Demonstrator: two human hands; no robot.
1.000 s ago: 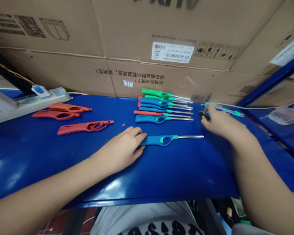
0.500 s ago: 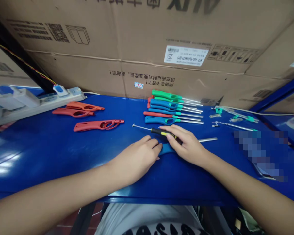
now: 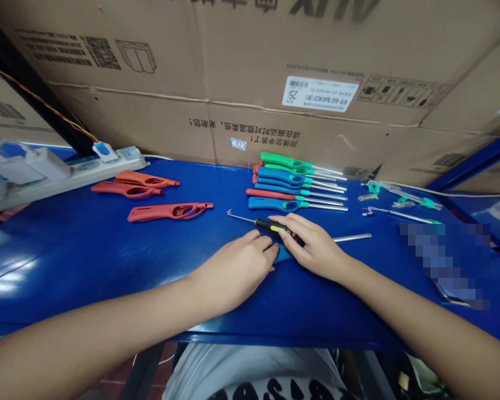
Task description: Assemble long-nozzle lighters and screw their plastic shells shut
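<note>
My left hand [image 3: 233, 269] is closed around the handle end of a blue gas lighter [image 3: 284, 254], which lies low over the table. The lighter's metal tube [image 3: 355, 238] sticks out to the right from beneath my right hand [image 3: 316, 244]. That hand is closed on a screwdriver [image 3: 268, 224] with a black and yellow handle. Its thin shaft points left, and small bits, perhaps screws, cling to the tip. The right hand also rests over the lighter, so its middle is hidden.
Several gas lighters [image 3: 275, 204] in blue, red and green lie stacked behind my hands. Red shells [image 3: 158, 211] are at the left near a power strip [image 3: 125, 158]. Metal tubes with green parts [image 3: 416, 215] lie right, beside a blurred-out object [image 3: 445, 266]. A cardboard box [image 3: 216, 66] walls the back.
My right hand and the screwdriver have shifted slightly left over the lighter. Both grips stay the same, and the view has moved a little.
</note>
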